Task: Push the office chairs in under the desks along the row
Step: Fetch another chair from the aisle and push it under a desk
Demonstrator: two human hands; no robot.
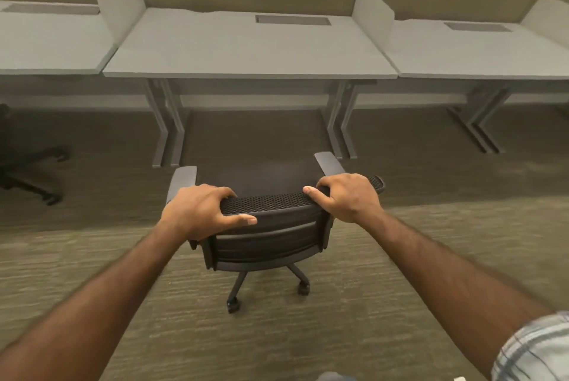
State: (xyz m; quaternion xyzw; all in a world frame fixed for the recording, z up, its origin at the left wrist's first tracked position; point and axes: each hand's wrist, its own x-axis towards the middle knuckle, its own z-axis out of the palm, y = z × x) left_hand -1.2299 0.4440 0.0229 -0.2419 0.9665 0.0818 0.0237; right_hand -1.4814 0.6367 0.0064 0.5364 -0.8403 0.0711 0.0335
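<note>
A black mesh-backed office chair stands on the carpet in front of the middle grey desk, facing it. Its seat and grey armrests point toward the gap between the desk legs, still outside the desk edge. My left hand grips the left end of the backrest's top rim. My right hand grips the right end of the same rim. Two of the chair's castors show below the backrest.
Desks of the same kind stand to the left and right, split by low white dividers. Another black chair base sits at the far left on the carpet. Grey desk legs flank the opening.
</note>
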